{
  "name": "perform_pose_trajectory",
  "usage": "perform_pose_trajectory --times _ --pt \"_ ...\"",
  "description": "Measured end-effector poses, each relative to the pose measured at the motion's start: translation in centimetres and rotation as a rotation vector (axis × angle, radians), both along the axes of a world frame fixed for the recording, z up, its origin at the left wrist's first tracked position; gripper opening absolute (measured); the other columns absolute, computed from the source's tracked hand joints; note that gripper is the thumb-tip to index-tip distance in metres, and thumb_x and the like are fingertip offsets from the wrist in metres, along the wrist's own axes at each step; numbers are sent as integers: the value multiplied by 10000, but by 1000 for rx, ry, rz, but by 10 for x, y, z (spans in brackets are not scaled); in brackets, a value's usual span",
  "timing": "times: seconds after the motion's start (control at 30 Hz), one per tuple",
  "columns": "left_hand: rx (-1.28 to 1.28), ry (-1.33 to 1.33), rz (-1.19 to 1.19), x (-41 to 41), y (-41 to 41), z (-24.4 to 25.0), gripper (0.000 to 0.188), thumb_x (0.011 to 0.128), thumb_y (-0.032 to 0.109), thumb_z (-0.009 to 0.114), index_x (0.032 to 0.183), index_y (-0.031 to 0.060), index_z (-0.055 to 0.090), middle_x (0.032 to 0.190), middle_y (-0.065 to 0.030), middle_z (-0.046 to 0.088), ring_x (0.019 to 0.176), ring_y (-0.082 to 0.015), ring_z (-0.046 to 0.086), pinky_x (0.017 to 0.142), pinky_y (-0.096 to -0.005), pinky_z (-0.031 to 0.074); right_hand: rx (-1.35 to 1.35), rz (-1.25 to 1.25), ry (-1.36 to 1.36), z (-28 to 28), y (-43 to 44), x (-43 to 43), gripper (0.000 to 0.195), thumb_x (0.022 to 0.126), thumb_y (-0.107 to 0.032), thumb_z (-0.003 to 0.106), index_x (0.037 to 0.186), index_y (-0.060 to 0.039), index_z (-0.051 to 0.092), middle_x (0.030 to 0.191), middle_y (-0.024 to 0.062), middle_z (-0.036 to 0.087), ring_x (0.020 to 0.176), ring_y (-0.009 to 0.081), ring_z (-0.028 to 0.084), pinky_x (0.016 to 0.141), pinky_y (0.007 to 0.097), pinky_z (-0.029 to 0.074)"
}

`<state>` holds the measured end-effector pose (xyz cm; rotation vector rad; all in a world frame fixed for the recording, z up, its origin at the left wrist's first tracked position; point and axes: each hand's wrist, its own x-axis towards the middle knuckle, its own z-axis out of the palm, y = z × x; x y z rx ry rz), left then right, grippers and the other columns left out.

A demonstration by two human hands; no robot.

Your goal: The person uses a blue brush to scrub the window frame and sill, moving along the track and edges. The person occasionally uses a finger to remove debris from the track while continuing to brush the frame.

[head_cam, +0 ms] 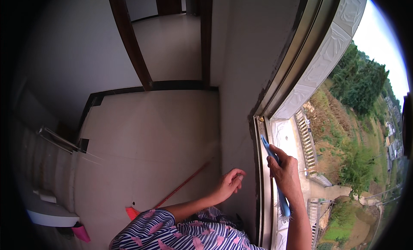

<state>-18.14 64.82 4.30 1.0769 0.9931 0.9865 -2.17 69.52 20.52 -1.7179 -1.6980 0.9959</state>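
Observation:
My right hand (284,169) grips a blue plastic brush (283,198) by its middle, over the metal window track (263,185). The brush's narrow tip points up the track, and frayed bristles show at its lower end beside my wrist. Some yellowish debris (261,119) lies in the track's far corner. To the left of the sill, my left hand (233,182) hovers near the wall with its fingers loosely curled; whether something small is between the fingertips cannot be told.
A broom's red handle (184,185) slants above the tiled floor (145,130), its orange bristles (131,213) beside my sleeve. A pink object (81,233) lies at lower left. A dark door frame (132,40) stands ahead. Outside the window are a balustrade (306,137) and a drop to greenery.

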Motion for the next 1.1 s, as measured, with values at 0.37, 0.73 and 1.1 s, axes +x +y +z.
perform_pose_trajectory --times 0.37,0.73,1.1 --pt "139 11 7 10 28 28 290 992 147 414 1264 48 432 793 -18 495 647 -63 483 593 -197 429 -15 -73 124 -38 55 0 382 856 -115 575 1208 33 586 615 50 572 516 93 524 483 267 427" --pt "802 951 224 -1 125 64 504 880 43 466 1374 46 368 854 -148 624 695 -260 649 575 -338 494 119 -17 126 -69 72 1 365 875 -79 562 1217 50 572 640 31 567 506 72 501 461 235 415" --pt "740 1201 1 12 167 60 465 802 39 521 1257 -11 439 783 -191 654 659 -311 667 587 -412 518 90 -84 219 -62 63 -6 385 882 -93 574 1243 39 559 668 2 552 531 62 475 483 217 404"
